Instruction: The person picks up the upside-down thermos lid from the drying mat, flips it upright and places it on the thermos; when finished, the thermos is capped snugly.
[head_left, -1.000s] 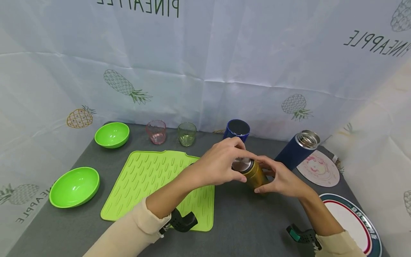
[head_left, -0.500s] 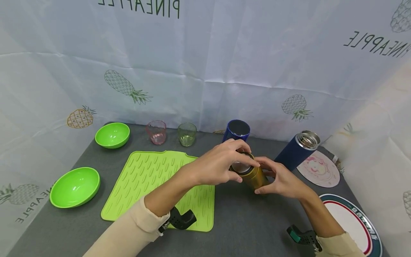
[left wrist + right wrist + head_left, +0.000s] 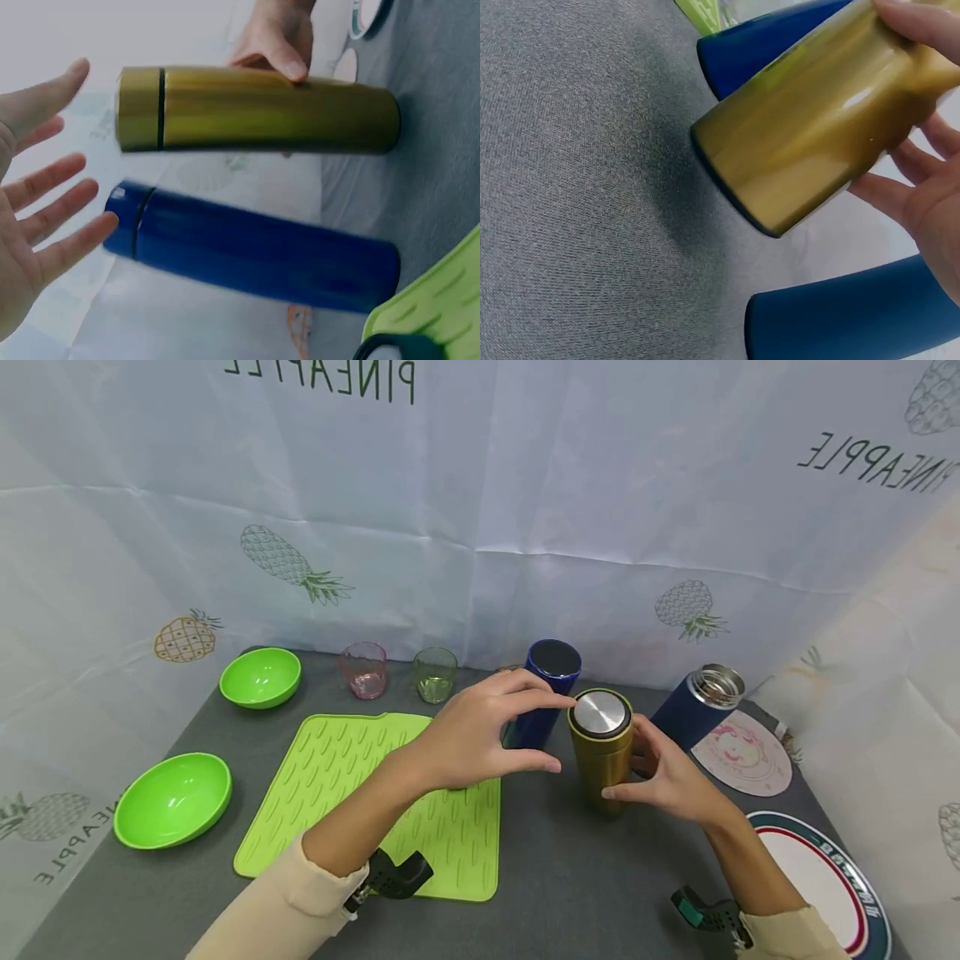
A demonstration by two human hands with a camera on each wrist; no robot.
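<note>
A gold thermos flask (image 3: 603, 760) stands upright with its silver-topped lid (image 3: 600, 713) on. My right hand (image 3: 667, 774) grips its side, thumb in front and fingers behind; the right wrist view shows the flask's base (image 3: 742, 180) at or just above the cloth. My left hand (image 3: 472, 735) is spread to the left of the lid; the left wrist view shows those fingers (image 3: 56, 180) apart from the flask. A blue thermos flask (image 3: 255, 247) stands just behind the left fingers, partly hidden by them in the head view.
A navy flask (image 3: 693, 710) with an uncovered mouth leans at the right, by a pink round mat (image 3: 745, 754) and a white plate (image 3: 810, 885). At left lie a green drying mat (image 3: 360, 777), two green bowls (image 3: 174, 800) and two small glasses (image 3: 435, 675) on grey cloth.
My left hand has come off the lid and moved left, its fingers opening. The gold flask, tilted left before, now stands more upright in my right hand.
</note>
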